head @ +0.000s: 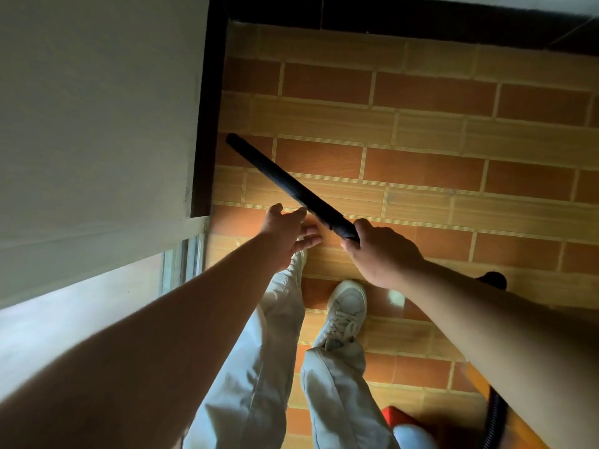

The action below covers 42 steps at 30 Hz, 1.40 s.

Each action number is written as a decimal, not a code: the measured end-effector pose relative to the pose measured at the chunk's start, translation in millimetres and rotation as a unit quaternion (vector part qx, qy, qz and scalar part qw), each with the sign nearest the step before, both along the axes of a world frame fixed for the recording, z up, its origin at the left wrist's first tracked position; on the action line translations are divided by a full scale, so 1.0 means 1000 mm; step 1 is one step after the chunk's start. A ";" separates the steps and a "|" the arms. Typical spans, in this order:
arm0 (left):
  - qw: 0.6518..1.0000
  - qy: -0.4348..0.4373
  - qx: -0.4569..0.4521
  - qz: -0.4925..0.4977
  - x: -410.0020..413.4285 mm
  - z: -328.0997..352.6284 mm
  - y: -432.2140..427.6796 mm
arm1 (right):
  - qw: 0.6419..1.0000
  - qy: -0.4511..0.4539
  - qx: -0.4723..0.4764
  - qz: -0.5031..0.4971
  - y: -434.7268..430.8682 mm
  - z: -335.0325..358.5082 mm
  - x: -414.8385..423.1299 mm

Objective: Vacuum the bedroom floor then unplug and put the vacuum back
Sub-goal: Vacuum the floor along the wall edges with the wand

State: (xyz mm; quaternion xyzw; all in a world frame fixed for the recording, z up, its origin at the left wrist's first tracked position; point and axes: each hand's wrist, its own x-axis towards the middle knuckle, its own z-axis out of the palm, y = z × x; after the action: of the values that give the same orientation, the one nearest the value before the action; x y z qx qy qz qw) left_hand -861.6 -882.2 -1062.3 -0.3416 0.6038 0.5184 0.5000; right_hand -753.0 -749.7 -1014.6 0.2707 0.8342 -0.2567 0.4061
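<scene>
A black vacuum wand (285, 184) slants across the brick-patterned tile floor (421, 131), its tip near the dark skirting at the left wall. My right hand (379, 251) grips the wand's near end. My left hand (288, 234) hovers just left of the wand with fingers spread, holding nothing. A black ribbed hose (494, 419) runs down at the lower right, beside the red and pale body of the vacuum (402, 426) at the bottom edge.
A pale wall (97, 108) with dark skirting (207, 124) fills the left side. Another dark skirting strip (389, 24) runs along the top. My legs in light trousers and white sneakers (346, 309) stand on the tiles below the hands.
</scene>
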 end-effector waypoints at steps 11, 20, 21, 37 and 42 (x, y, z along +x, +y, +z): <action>0.807 0.377 -0.082 -0.447 -0.002 0.137 0.050 | 0.991 0.069 0.069 -0.096 0.053 0.110 0.026; 0.379 0.590 -0.003 -0.714 0.018 0.258 0.093 | 0.963 0.108 0.039 -0.243 0.063 0.220 0.074; 0.329 0.598 0.013 -0.731 0.022 0.266 0.098 | 0.962 0.112 0.043 -0.246 0.060 0.233 0.081; 0.114 0.563 0.282 -0.769 0.134 0.325 0.121 | 0.896 0.102 0.236 -0.362 -0.029 0.317 0.229; 0.075 0.556 0.294 -0.774 0.191 0.329 0.118 | 0.870 0.089 0.272 -0.402 -0.056 0.312 0.286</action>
State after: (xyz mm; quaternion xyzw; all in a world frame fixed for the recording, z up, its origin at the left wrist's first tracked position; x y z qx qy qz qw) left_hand -670.5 -764.3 -733.3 0.8769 0.4350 0.0189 0.2035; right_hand -466.9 -806.1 -702.2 0.6586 0.7227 -0.1835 0.1016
